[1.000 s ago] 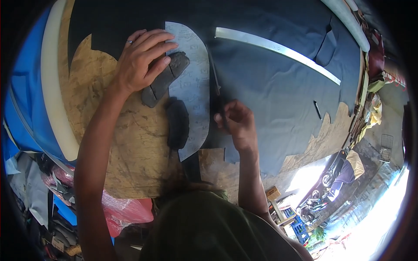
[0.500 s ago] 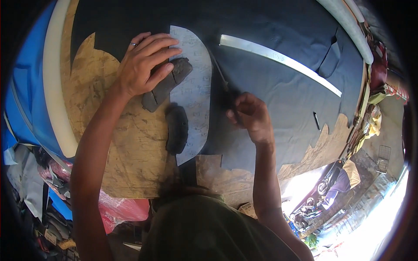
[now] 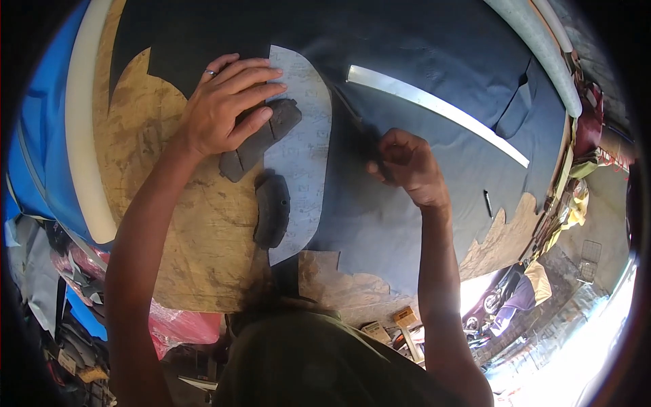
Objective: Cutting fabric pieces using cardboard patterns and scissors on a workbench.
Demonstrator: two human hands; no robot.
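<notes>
My left hand point(image 3: 227, 105) lies flat with fingers stretched over the edge of a pale curved pattern piece point(image 3: 308, 149). Under and beside its thumb rests a dark grooved block point(image 3: 285, 117) that looks like a brake pad. A second such block point(image 3: 272, 211) sits lower on the pattern's straight edge. Beneath the pattern spreads a black leather-like sheet point(image 3: 393, 230). To the right of the pattern's curve, my right hand point(image 3: 410, 166) is curled round the handles of dark scissors point(image 3: 354, 114), whose blades point up and left toward that curve. Blur and shadow obscure the scissors.
A metal straightedge point(image 3: 437, 103) and a pen point(image 3: 488, 203) lie on the sheet at right, near a dark cut piece point(image 3: 514, 112). Bare wooden tabletop point(image 3: 193, 230) shows at left. Rolls of material point(image 3: 88, 136) border the table, and clutter point(image 3: 498, 298) fills the floor beyond.
My right hand has moved right and slightly away from me, with the scissors; its fingers look more spread. My left hand stays on the pattern. The whole view has shifted slightly.
</notes>
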